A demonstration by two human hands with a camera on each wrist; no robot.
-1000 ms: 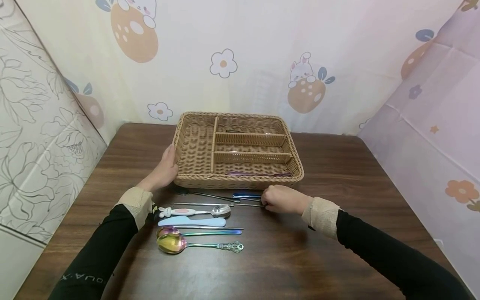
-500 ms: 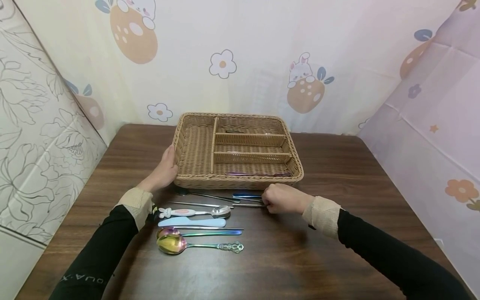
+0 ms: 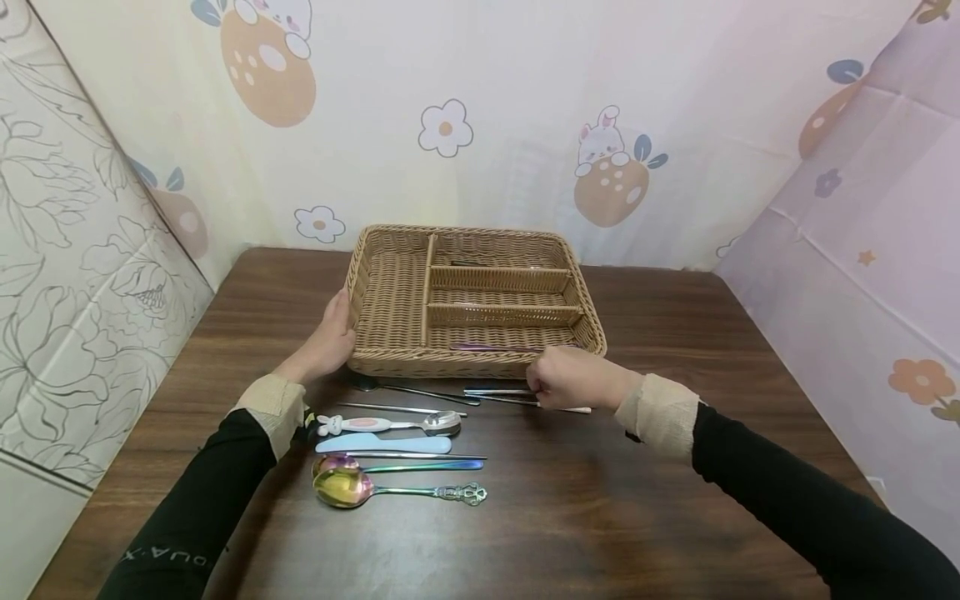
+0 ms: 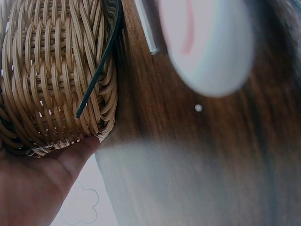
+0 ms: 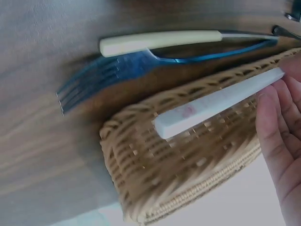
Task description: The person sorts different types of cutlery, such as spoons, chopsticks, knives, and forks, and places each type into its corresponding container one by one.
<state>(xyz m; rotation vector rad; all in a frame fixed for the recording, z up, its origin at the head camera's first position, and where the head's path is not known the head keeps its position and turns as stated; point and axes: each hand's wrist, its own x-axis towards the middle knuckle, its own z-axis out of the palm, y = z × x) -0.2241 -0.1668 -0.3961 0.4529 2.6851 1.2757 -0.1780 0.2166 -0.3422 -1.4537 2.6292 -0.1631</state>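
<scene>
In the head view my left hand (image 3: 324,342) rests against the left side of the wicker basket (image 3: 442,363), fingers extended along it. The left wrist view shows my thumb (image 4: 77,155) straight at the basket's lower edge. My right hand (image 3: 573,377) is in front of the basket's front right part. It pinches a utensil by a slim white handle (image 5: 207,107) with a pink print; the fingers hide the other end. Below that hand, a blue fork (image 5: 129,66) and a utensil with a cream handle (image 5: 160,43) lie on the table.
Left of the right hand lie a dark spoon (image 3: 367,382), a rabbit-handled spoon (image 3: 360,425), a light blue knife (image 3: 382,443) and a rainbow-coloured spoon (image 3: 345,487). The basket has several compartments; a purple utensil (image 3: 487,347) lies in the front one. A curtain (image 3: 510,108) hangs behind the table.
My right hand has risen slightly toward the basket with the white-handled utensil, uncovering the cream-handled one on the table. The left hand has stayed at the basket's side.
</scene>
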